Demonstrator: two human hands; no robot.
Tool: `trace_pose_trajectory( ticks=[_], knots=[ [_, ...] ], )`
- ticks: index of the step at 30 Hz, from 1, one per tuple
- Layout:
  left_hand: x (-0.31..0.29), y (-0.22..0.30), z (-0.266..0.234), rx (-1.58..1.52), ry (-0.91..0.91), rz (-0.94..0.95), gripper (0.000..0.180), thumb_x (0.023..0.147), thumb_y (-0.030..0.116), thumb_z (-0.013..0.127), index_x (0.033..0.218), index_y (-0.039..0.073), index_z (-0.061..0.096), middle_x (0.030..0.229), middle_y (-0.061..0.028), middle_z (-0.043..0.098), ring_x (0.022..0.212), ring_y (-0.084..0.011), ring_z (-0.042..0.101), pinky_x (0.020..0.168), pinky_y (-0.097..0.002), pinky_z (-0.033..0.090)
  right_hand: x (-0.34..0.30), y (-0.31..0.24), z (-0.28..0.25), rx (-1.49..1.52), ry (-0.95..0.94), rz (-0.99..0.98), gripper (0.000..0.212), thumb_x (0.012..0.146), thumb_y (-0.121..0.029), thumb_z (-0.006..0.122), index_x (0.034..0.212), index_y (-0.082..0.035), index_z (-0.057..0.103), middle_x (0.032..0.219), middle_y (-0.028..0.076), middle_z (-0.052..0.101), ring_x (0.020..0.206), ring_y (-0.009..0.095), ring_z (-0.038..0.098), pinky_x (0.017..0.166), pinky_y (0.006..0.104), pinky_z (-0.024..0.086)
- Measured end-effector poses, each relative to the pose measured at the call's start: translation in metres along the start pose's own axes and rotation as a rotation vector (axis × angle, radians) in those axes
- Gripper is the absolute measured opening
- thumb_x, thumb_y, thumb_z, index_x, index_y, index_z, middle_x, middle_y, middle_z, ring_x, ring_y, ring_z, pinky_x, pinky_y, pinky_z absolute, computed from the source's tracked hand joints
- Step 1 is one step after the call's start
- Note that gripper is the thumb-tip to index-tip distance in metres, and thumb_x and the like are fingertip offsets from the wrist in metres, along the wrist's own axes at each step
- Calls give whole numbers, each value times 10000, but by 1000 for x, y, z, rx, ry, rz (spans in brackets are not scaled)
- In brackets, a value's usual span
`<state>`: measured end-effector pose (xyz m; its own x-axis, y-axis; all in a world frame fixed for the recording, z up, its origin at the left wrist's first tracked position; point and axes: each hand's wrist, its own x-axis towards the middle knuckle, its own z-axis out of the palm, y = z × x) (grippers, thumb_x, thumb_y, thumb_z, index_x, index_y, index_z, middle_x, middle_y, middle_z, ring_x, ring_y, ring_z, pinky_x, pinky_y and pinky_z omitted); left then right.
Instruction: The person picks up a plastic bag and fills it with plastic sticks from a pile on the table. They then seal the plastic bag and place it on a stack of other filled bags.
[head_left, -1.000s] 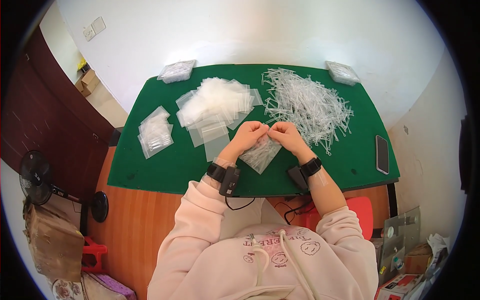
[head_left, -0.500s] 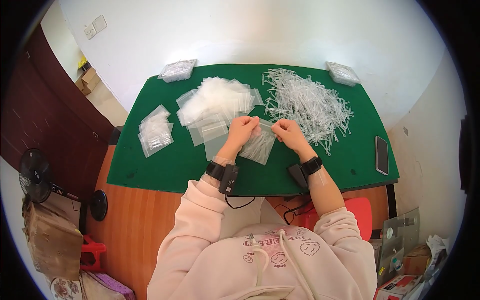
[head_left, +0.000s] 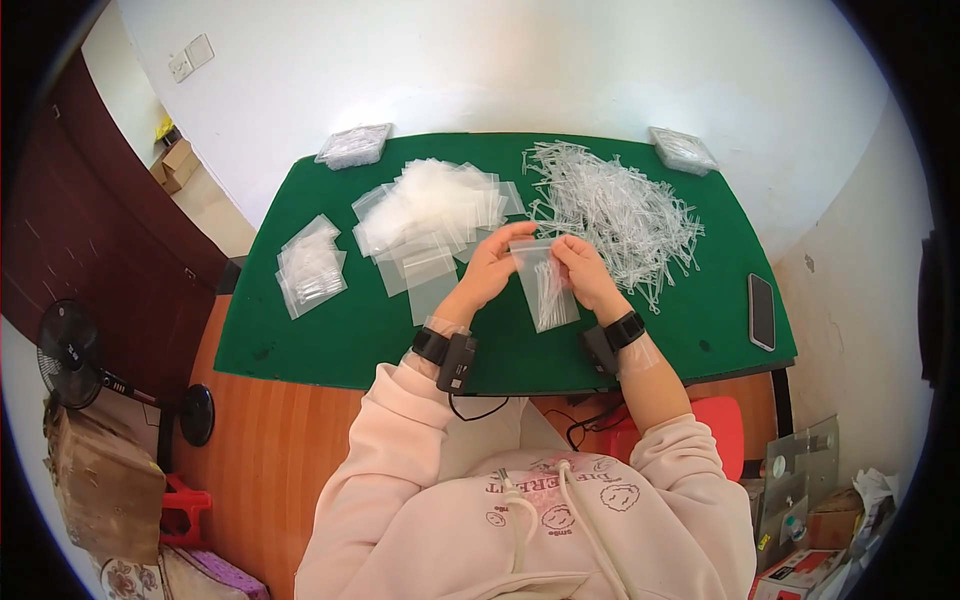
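A clear zip bag (head_left: 546, 300) with several thin clear plastic sticks inside hangs over the near middle of the table. Its upper right edge is pinched in my right hand (head_left: 584, 270). At the bag's upper left corner is my left hand (head_left: 490, 268), its fingers stretched out and thumb apart. Whether the left fingertips touch the bag is hard to make out. Behind my right hand spreads a big pile of loose clear plastic sticks (head_left: 615, 215) with small looped ends. A heap of flat, unfilled zip bags (head_left: 430, 205) lies beyond my left hand.
Filled bags (head_left: 312, 268) lie stacked at the left of the green table (head_left: 330, 350). Clear boxes stand at the back left (head_left: 355, 146) and back right (head_left: 684, 150). A phone (head_left: 762, 311) rests by the right edge. Each wrist carries a strapped black device (head_left: 457, 362).
The bag has turned more upright and shifted slightly right, its sticks now gathered lengthwise. My left fingers have opened from a pinch at its top edge; my right hand still grips it.
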<state>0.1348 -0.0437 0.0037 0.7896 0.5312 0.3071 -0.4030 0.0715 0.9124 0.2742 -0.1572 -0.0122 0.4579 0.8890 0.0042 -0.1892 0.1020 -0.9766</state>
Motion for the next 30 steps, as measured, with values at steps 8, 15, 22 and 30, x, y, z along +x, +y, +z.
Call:
trace_pose_trajectory(
  ticks=[8,15,22,30],
  knots=[
    [2,-3,-19,83,-218,37,84,761,28,524,816,1,583,823,-38,600,793,-109,552,681,-226,436,-4,-1,16,-211,41,-55,187,896,-228,502,816,-64,544,664,-38,516,592,50,485,480,189,377],
    [3,-21,-17,513,-158,-51,109,769,113,581,776,5,591,627,21,537,556,-63,466,505,-224,383,3,10,6,-185,-87,-172,149,852,-168,553,768,-45,549,648,-37,511,569,38,461,492,188,367],
    [3,-19,-16,456,-135,-115,174,816,173,602,779,3,606,652,34,541,582,-35,458,510,-194,362,0,8,9,-317,-44,-222,129,821,-144,576,754,-37,550,628,-44,505,549,29,442,491,191,356],
    [3,-17,-15,602,-135,-84,216,798,197,604,776,-18,619,587,-6,535,544,-73,453,507,-238,378,3,14,6,-364,-19,-241,134,813,-145,586,748,-34,551,621,-41,507,553,35,445,496,198,359]
  ],
)
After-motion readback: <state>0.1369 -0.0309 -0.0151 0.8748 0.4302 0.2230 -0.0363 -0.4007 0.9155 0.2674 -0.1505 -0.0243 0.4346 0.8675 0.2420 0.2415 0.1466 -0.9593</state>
